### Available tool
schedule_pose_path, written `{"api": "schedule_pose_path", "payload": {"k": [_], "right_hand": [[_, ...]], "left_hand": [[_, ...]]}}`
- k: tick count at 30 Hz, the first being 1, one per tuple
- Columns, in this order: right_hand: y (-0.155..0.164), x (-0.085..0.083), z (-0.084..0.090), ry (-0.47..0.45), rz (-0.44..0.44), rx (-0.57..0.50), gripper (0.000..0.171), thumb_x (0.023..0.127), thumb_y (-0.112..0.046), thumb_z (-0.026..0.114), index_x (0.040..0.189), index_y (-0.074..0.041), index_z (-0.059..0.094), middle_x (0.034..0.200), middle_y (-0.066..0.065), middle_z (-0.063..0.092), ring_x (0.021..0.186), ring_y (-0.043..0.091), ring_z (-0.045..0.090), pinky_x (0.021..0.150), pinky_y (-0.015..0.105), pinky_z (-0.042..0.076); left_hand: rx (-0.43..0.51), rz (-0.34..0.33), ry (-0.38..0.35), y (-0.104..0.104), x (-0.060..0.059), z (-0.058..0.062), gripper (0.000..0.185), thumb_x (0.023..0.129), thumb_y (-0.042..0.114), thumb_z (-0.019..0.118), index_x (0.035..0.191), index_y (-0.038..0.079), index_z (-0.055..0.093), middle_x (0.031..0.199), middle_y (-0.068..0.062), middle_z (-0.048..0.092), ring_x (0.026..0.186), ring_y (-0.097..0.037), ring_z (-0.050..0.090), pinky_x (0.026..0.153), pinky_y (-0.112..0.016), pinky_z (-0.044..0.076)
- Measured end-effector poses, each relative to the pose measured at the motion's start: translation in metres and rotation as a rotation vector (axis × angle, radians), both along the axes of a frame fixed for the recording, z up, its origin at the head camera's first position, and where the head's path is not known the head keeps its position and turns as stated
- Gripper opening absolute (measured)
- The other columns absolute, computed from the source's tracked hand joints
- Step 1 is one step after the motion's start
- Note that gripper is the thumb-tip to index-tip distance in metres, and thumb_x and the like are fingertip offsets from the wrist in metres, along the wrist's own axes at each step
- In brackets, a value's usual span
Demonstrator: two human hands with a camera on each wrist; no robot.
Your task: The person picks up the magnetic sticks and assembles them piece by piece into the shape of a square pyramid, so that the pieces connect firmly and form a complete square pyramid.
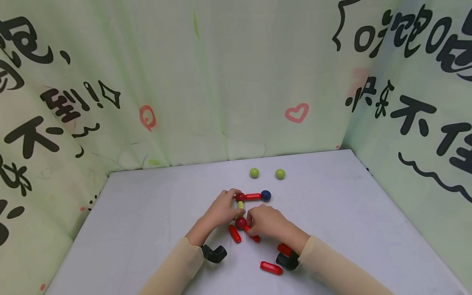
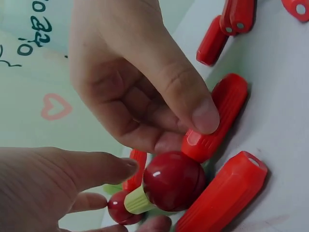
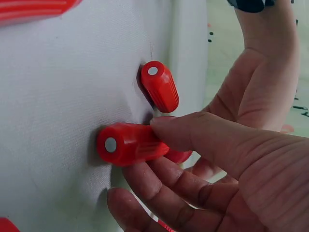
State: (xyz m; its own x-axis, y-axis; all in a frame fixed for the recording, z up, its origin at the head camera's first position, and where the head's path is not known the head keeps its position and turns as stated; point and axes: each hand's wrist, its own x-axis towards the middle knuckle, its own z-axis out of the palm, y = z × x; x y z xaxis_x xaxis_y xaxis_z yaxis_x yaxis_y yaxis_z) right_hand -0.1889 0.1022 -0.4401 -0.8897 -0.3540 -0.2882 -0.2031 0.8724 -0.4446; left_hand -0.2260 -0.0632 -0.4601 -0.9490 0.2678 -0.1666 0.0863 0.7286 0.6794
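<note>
A grey table (image 1: 155, 213) holds a small toy frame of rods and balls. The left hand (image 1: 221, 209) pinches the short yellow-green plastic rod (image 1: 240, 205) just behind the glossy dark red ball (image 1: 241, 223). The right hand (image 1: 267, 223) grips a ribbed red plastic rod (image 3: 128, 143) touching that ball's right side.
</note>
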Motion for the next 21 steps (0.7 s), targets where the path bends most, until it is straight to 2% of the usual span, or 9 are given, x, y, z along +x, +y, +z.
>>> {"api": "schedule_pose_path", "payload": {"k": [5, 9, 21], "right_hand": [[0.002, -0.002, 0.000, -0.015, -0.011, -0.009, 0.016, 0.083, -0.014, 0.082, 0.089, -0.013, 0.067, 0.067, -0.001, 0.060, 0.061, 0.015, 0.056, 0.060, 0.029, 0.047], [0.003, -0.004, -0.001, -0.007, -0.008, -0.009, 0.018, 0.083, -0.012, 0.082, 0.095, -0.013, 0.067, 0.068, -0.001, 0.059, 0.061, 0.016, 0.056, 0.059, 0.029, 0.046], [0.007, -0.014, -0.004, -0.002, -0.007, -0.079, 0.020, 0.085, -0.007, 0.080, 0.101, -0.013, 0.068, 0.078, 0.001, 0.059, 0.068, 0.017, 0.057, 0.063, 0.030, 0.051]], "left_hand": [[0.027, -0.039, -0.037, -0.003, 0.005, 0.002, 0.063, 0.088, 0.020, 0.081, 0.144, 0.012, 0.054, 0.136, -0.019, 0.056, 0.108, -0.027, 0.057, 0.089, -0.043, 0.058], [0.043, -0.044, -0.044, -0.003, 0.005, 0.004, 0.062, 0.088, 0.017, 0.080, 0.144, 0.011, 0.054, 0.136, -0.020, 0.056, 0.110, -0.028, 0.056, 0.091, -0.044, 0.057], [0.077, -0.022, -0.046, -0.003, 0.002, 0.002, 0.058, 0.090, 0.016, 0.079, 0.143, 0.012, 0.056, 0.135, -0.019, 0.055, 0.107, -0.028, 0.057, 0.083, -0.039, 0.061]]}}
